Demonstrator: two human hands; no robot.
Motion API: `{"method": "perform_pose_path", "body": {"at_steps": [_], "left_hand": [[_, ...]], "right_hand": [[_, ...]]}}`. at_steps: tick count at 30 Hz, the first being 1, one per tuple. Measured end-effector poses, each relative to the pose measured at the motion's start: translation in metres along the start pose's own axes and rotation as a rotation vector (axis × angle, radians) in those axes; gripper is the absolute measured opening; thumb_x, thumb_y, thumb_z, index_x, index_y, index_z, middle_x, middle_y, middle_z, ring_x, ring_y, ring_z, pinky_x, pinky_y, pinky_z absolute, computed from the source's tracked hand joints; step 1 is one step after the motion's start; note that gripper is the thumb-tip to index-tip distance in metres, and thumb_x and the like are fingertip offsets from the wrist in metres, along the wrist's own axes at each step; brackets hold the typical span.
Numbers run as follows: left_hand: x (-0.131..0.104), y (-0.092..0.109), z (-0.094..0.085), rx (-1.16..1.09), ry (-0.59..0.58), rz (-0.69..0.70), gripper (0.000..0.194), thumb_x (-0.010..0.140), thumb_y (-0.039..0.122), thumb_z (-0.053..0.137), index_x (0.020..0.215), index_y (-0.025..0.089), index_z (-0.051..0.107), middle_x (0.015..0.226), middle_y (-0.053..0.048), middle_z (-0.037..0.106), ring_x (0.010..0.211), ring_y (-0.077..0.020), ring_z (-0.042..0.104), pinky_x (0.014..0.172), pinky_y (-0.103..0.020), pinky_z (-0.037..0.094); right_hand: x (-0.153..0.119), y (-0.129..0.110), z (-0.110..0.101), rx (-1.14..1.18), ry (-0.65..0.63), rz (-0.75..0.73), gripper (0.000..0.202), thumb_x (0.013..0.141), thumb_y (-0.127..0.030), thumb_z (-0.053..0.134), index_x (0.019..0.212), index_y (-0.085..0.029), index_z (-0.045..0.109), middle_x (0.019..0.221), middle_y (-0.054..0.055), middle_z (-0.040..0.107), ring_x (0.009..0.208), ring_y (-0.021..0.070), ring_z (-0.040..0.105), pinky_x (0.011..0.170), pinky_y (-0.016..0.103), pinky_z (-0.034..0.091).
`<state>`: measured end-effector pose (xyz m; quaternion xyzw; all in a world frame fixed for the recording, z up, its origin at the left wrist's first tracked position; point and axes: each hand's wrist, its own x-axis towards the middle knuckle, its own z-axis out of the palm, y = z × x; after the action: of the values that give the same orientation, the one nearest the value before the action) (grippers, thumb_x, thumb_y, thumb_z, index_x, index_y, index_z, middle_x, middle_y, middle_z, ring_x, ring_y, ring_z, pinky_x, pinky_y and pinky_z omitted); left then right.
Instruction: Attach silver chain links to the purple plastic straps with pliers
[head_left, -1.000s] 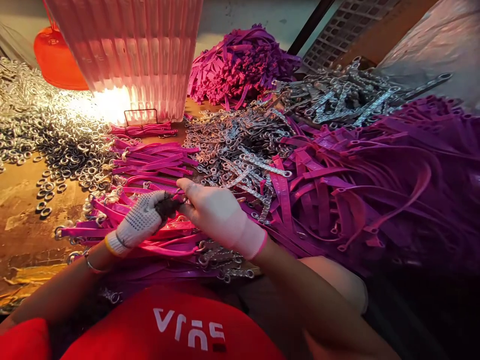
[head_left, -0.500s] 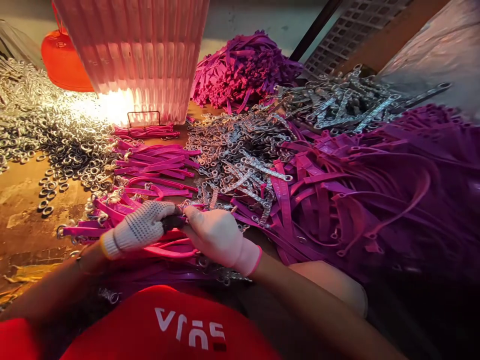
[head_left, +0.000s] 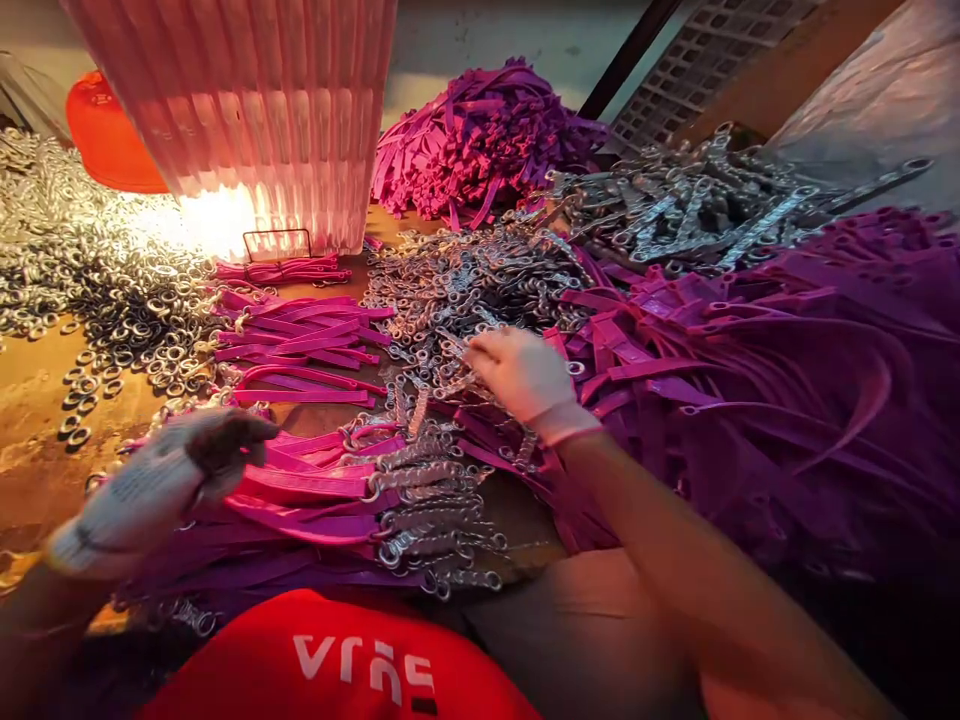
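My right hand (head_left: 521,380), in a white glove, reaches into the pile of silvery twisted metal links (head_left: 487,275). Its fingertips are pinched together at the end of one link, which they partly cover. At the left, my left hand (head_left: 169,480), in a dotted white glove with dark fingertips, hovers over the ring ends of pink straps (head_left: 315,480). It is slightly blurred; its fingers are bent but apart, with nothing visible in them. The pink straps lie side by side in front of me, with metal links (head_left: 439,490) joined at their right ends.
Loose metal rings (head_left: 127,290) spread across the left of the table. A bright lamp glows behind a ribbed translucent panel (head_left: 277,130), beside a red round object (head_left: 112,135). Purple straps are heaped at the back (head_left: 487,140) and right (head_left: 750,350). More links (head_left: 675,215) lie back right.
My hands have parted from the strap end they worked on together. The right has moved up and right to the link pile; the left has drawn back left. The joined links are uncovered.
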<state>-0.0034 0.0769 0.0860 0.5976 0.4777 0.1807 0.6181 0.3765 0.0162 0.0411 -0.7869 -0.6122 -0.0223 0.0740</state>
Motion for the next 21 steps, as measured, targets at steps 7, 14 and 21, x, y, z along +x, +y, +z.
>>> {"method": "perform_pose_path", "body": {"at_steps": [7, 14, 21], "left_hand": [[0.044, -0.009, 0.062, -0.885, -0.362, -0.37, 0.044, 0.085, 0.045, 0.066, 0.108, 0.008, 0.071, 0.098, -0.017, 0.071, 0.064, -0.0141, 0.063, 0.044, -0.017, 0.045], [0.037, -0.024, 0.066, -0.738, -0.279, -0.227, 0.032, 0.079, 0.015, 0.07, 0.112, 0.012, 0.069, 0.105, -0.016, 0.071, 0.071, -0.0124, 0.067, 0.052, -0.016, 0.048], [0.031, -0.024, 0.071, -0.566, -0.205, -0.141, 0.025, 0.077, 0.027, 0.076, 0.095, 0.014, 0.066, 0.076, -0.005, 0.068, 0.046, -0.0049, 0.05, 0.036, -0.013, 0.03]], "right_hand": [[0.034, 0.046, 0.027, -0.217, -0.033, 0.062, 0.034, 0.098, -0.024, 0.045, 0.112, -0.005, 0.069, 0.096, 0.021, 0.066, 0.075, 0.0178, 0.057, 0.061, 0.033, 0.026], [0.025, 0.023, 0.021, -0.154, 0.065, 0.095, 0.031, 0.097, -0.022, 0.043, 0.114, -0.014, 0.068, 0.105, 0.017, 0.066, 0.084, 0.0237, 0.06, 0.063, 0.031, 0.033], [0.015, -0.001, 0.009, -0.219, -0.11, 0.142, 0.036, 0.096, -0.024, 0.039, 0.125, -0.017, 0.06, 0.113, 0.017, 0.06, 0.072, 0.0209, 0.061, 0.058, 0.03, 0.035]]}}
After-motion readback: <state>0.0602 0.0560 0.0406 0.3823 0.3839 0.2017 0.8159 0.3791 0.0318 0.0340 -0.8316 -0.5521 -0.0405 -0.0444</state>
